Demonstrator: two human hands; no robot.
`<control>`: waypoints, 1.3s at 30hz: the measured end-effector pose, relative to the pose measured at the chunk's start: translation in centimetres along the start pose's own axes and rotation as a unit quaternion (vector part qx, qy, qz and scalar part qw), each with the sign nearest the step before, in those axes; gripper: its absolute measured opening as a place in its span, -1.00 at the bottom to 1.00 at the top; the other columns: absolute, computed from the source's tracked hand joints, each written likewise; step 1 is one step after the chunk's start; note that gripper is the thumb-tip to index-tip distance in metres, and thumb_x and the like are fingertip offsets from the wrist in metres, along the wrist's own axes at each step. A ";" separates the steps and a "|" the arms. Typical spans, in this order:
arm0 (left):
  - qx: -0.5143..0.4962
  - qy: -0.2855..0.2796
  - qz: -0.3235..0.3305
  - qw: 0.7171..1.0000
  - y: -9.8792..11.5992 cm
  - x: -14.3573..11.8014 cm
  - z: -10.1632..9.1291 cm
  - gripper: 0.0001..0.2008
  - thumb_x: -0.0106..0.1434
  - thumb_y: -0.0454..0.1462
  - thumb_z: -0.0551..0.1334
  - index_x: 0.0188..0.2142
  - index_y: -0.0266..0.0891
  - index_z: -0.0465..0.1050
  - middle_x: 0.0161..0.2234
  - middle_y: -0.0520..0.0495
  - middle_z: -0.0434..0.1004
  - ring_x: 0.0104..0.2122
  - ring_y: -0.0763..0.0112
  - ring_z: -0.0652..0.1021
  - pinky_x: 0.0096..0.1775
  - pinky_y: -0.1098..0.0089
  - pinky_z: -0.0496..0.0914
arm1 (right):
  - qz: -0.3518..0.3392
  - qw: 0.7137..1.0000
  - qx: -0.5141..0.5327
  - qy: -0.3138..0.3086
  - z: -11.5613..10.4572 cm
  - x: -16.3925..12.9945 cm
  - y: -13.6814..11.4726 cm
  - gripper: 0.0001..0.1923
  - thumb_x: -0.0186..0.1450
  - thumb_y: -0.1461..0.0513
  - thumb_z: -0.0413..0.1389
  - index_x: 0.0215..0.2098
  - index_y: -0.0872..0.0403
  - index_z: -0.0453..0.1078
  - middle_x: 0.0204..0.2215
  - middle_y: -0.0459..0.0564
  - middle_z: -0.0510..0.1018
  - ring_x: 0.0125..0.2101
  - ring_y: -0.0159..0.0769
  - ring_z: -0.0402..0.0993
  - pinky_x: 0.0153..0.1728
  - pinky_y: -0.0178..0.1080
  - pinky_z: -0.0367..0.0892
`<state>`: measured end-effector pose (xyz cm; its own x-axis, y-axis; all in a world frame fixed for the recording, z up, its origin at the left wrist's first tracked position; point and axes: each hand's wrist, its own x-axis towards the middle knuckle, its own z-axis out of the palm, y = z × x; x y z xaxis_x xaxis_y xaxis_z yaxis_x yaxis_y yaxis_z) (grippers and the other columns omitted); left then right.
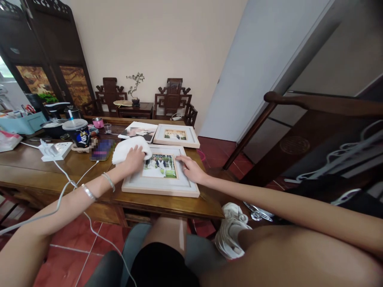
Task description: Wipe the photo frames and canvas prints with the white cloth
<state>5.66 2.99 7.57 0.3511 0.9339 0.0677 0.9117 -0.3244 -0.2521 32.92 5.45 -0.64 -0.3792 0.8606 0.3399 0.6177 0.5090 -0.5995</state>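
the left arm (67, 211) is bare and wears two silver-coloured bangles: the nearer bangle (89, 192) broad and shiny, the farther bangle (108, 182) slimmer and duller. the right arm (269, 201) is bare too, with a thin ring (184, 169) on the right hand (191, 169). black shorts (164, 265) show at the near edge, above a bare leg (167, 233).

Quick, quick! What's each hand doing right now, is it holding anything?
Left hand: closed on the white cloth.
Right hand: not closed around anything, just resting on the picture frame.
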 end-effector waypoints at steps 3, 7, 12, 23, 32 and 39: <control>0.000 0.036 0.007 0.999 -1.3 3.0 1.0 -0.60 0.23 -0.48 0.09 0.04 -0.41 0.45 0.31 -0.41 0.20 0.32 -0.02 0.22 0.26 0.08 0.16 | 0.002 1.000 0.006 0.001 0.0 0.0 -0.1 -0.35 0.05 0.53 -0.02 0.07 0.09 0.46 0.13 0.13 0.49 0.28 -0.10 0.22 0.33 0.09 0.05; 0.033 0.033 0.058 0.997 -1.5 4.3 1.6 -0.57 0.20 -0.52 0.05 0.04 -0.43 0.45 0.29 -0.40 0.23 0.31 0.07 0.25 0.27 0.17 0.14 | 0.005 1.000 -0.002 0.001 -0.1 0.0 -0.3 -0.34 0.05 0.52 -0.03 0.09 0.10 0.45 0.16 0.15 0.46 0.28 -0.09 0.22 0.32 0.08 0.07; 0.032 -0.032 0.081 0.996 0.5 1.4 0.2 -0.63 0.22 -0.51 0.05 -0.06 -0.42 0.51 0.03 -0.39 0.50 0.03 0.13 0.53 0.08 0.25 0.36 | 0.016 1.000 -0.022 0.007 -0.1 0.2 -0.7 -0.35 0.05 0.52 -0.03 0.09 0.15 0.44 0.17 0.19 0.45 0.24 -0.06 0.28 0.29 0.07 0.13; -0.034 -0.066 0.157 0.985 6.1 -9.6 -2.9 -0.63 0.22 -0.44 0.11 0.00 -0.40 0.48 0.22 -0.48 0.31 0.27 -0.08 0.31 0.21 0.04 0.28 | -0.002 1.000 -0.008 0.009 0.2 0.1 -0.4 -0.37 0.04 0.52 -0.03 0.04 0.10 0.46 0.13 0.15 0.49 0.26 -0.09 0.25 0.33 0.10 0.04; -0.033 -0.057 0.045 0.997 3.1 1.3 0.2 -0.48 0.21 -0.48 0.07 0.18 -0.37 0.34 0.41 -0.37 -0.06 0.37 -0.18 0.05 0.27 -0.20 0.06 | 0.006 1.000 -0.014 0.017 0.3 -0.2 -0.7 -0.34 0.02 0.53 -0.05 0.06 0.11 0.44 0.11 0.14 0.49 0.24 -0.09 0.25 0.31 0.08 0.08; 0.008 -0.005 0.102 0.995 2.1 3.3 1.1 -0.54 0.21 -0.50 0.03 0.06 -0.34 0.46 0.34 -0.32 0.17 0.31 -0.06 0.21 0.22 -0.06 0.20 | 0.044 0.999 -0.001 0.018 0.1 -0.1 -1.7 -0.36 0.04 0.52 -0.06 0.07 0.16 0.42 0.11 0.20 0.48 0.19 -0.06 0.31 0.26 0.07 0.16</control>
<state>8.55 5.57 6.18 0.5262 0.8504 0.0047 0.8184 -0.5049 -0.2742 31.84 4.54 0.26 -0.2991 0.9020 0.3112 0.6494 0.4314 -0.6262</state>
